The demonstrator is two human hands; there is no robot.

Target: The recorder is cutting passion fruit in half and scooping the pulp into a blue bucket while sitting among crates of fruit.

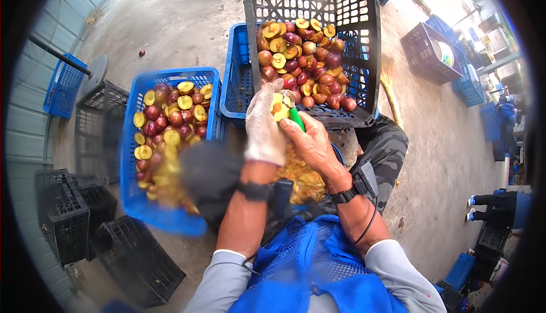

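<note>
My left hand (264,125), in a white knitted glove, holds a halved yellow-fleshed plum (278,108) in front of me. My right hand (310,142) is bare and grips a green-handled pitting tool (294,117) whose metal tip sits in the fruit's flesh. Just beyond my hands a black crate (364,57), tilted toward me, holds many whole and halved red plums. To my left a blue crate (213,102) is filled with halved plums. A heap of pits and scraps (301,179) lies under my hands.
An empty blue crate (233,85) sits under the black one. Black crates (62,216) are stacked at the left, more blue crates (429,51) at the right. A broom (391,94) lies on the concrete floor. Another person's legs (492,202) show at the right edge.
</note>
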